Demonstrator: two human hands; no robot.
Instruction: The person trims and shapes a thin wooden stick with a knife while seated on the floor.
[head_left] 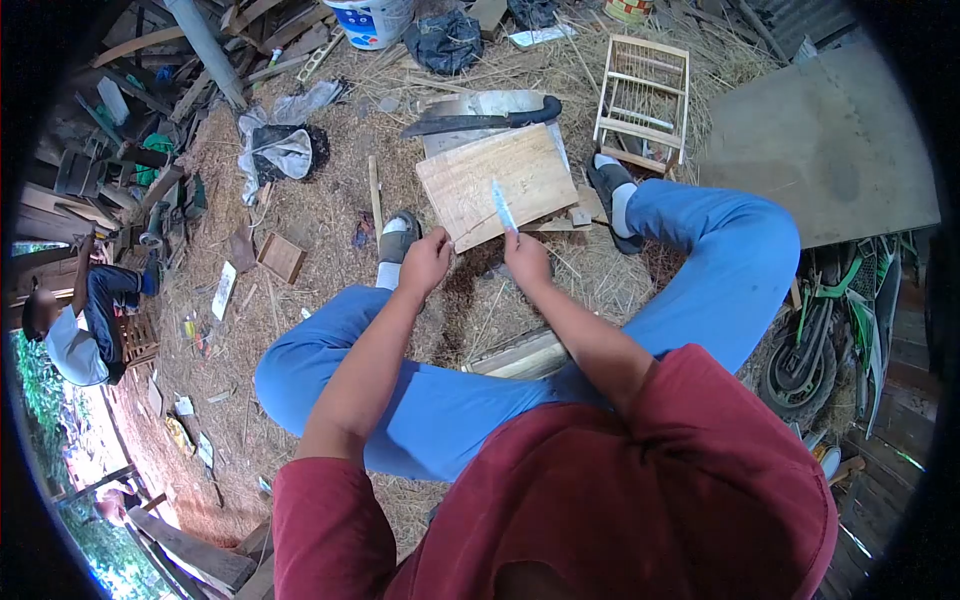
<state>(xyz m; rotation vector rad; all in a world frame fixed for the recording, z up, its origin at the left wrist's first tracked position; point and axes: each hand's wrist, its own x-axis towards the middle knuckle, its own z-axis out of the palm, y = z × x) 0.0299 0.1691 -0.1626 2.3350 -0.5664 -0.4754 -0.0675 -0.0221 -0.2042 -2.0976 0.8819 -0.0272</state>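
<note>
My right hand [527, 258] is closed round the handle of a knife [502, 205], its pale blade pointing away from me over a wooden board [480, 178]. At the board's near left corner, my left hand [427, 262] pinches a thin stick [472, 230] that runs across the board toward the blade. Whether blade and stick touch is too small to tell. Just beyond the board lies a machete [480, 122] with a black handle. A small wooden frame with thin bars [643, 100] stands by my right foot.
Straw and shavings cover the ground. A small wooden box [281, 257] and a stick [375, 195] lie to the left. A white bucket [370, 22] and black plastic bag [443, 43] are at the back. A large flat sheet [820, 140] and motorbike [830, 320] are right. Another person [85, 320] sits far left.
</note>
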